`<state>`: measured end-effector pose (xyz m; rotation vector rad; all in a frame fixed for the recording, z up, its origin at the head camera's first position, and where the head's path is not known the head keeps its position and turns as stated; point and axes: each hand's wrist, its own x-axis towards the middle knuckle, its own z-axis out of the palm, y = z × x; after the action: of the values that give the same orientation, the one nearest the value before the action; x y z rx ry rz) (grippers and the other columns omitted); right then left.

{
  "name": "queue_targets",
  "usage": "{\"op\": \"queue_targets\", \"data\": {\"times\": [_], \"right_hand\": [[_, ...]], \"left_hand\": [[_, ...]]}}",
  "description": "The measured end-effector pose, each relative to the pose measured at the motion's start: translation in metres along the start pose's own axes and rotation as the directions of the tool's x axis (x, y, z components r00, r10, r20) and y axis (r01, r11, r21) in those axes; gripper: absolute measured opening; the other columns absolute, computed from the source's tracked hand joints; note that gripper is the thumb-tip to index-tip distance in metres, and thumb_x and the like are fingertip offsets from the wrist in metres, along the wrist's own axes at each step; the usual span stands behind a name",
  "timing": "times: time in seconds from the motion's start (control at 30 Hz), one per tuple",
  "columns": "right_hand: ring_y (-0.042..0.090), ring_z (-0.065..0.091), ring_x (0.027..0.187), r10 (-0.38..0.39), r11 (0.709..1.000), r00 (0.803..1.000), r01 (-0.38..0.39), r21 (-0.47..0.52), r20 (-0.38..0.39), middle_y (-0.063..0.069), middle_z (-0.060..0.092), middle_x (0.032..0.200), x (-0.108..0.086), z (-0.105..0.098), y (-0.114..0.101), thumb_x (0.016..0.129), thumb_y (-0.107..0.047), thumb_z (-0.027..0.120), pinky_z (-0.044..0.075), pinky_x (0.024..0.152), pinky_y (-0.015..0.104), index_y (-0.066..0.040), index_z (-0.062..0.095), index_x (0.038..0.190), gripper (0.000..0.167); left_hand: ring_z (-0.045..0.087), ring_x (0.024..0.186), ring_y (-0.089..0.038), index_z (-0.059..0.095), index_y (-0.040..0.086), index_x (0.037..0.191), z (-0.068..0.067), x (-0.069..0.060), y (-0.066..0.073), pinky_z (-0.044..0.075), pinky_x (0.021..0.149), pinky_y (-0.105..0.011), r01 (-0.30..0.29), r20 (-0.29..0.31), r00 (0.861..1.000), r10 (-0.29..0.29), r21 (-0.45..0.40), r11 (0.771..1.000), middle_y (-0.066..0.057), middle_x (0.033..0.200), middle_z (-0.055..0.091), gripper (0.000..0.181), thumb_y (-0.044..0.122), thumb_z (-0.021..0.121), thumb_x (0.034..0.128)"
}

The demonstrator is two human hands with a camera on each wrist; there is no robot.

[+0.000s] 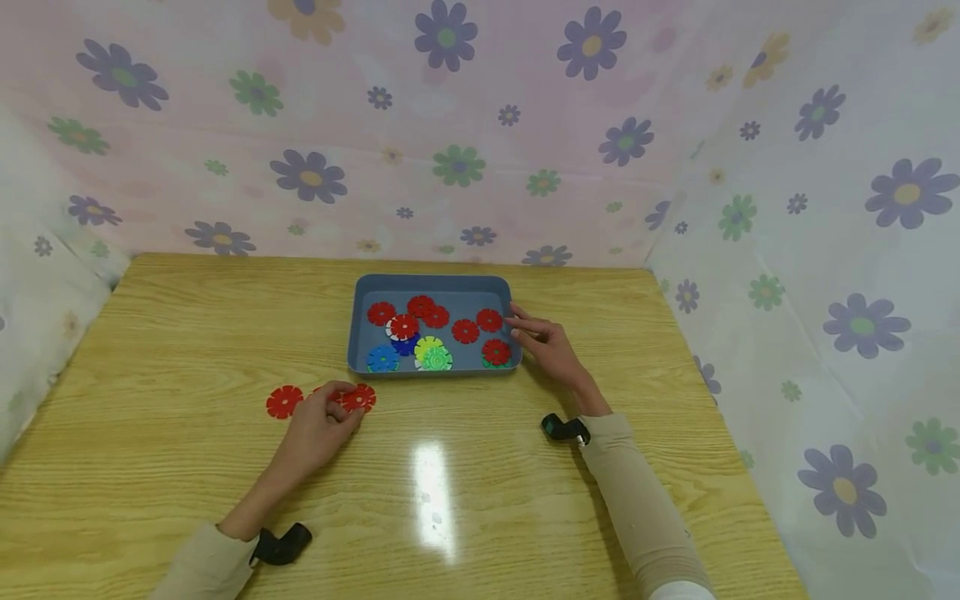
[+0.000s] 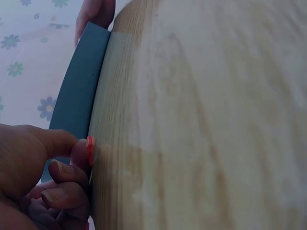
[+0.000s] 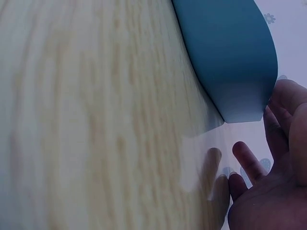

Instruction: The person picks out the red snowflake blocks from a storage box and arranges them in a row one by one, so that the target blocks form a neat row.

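Left hand (image 1: 317, 427) pinches a red disc (image 1: 360, 398) between thumb and fingertip, just off the near-left corner of the tray (image 1: 435, 283). Right hand (image 1: 552, 350): fingers loosely extended, touching the tray's right wall, clamped on nothing. Tray sits toward the table's (image 1: 187, 350) far edge, between its two far corners; mostly red pieces (image 1: 465, 332) lie inside. Farther left on the surface: a flat red piece (image 1: 284, 402), plus another (image 1: 318, 390) partly hidden by the hand. Step in hand looks like gathering a disc off the table. Next move likely calls for a firm rim pinch, then clearing the tray's near wall.
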<state>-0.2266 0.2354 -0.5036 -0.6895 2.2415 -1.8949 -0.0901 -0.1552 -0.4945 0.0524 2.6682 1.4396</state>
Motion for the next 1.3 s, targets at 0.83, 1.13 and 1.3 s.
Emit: {"op": "queue_targets", "data": {"times": [0.83,1.13,1.3], "right_hand": [[0.03,0.032,0.151,0.002,1.0,1.0,-0.002,0.022,-0.013,0.024,0.034,0.16,0.0,-0.001,0.002,0.103,0.001,0.055,0.048,0.101,0.018,0.018,0.055,0.133,0.035],[0.034,0.033,0.15,-0.005,1.0,1.0,0.006,0.023,-0.018,0.025,0.034,0.16,0.0,-0.002,0.002,0.103,0.003,0.054,0.049,0.1,0.019,0.018,0.055,0.133,0.034],[0.032,0.029,0.151,-0.014,0.999,1.0,0.014,0.047,-0.005,0.026,0.033,0.16,0.0,-0.001,0.002,0.102,0.004,0.054,0.048,0.102,0.019,0.02,0.054,0.132,0.034]], "left_hand": [[0.052,0.053,-0.018,0.06,-0.005,0.125,-0.01,0.013,0.003,0.046,0.048,-0.026,-0.115,0.24,0.951,0.198,-0.32,0.941,-0.021,0.088,0.068,0.028,0.016,0.057,0.1056],[0.051,0.051,-0.029,0.063,-0.009,0.122,0.008,0.036,0.037,0.045,0.045,-0.026,-0.219,0.266,0.904,0.334,-0.382,0.898,-0.029,0.084,0.064,0.029,0.013,0.052,0.1073],[0.05,0.053,-0.038,0.062,-0.008,0.122,0.019,0.052,0.058,0.044,0.045,-0.028,-0.25,0.264,0.89,0.371,-0.396,0.884,-0.031,0.085,0.064,0.029,0.015,0.051,0.1079]]}}
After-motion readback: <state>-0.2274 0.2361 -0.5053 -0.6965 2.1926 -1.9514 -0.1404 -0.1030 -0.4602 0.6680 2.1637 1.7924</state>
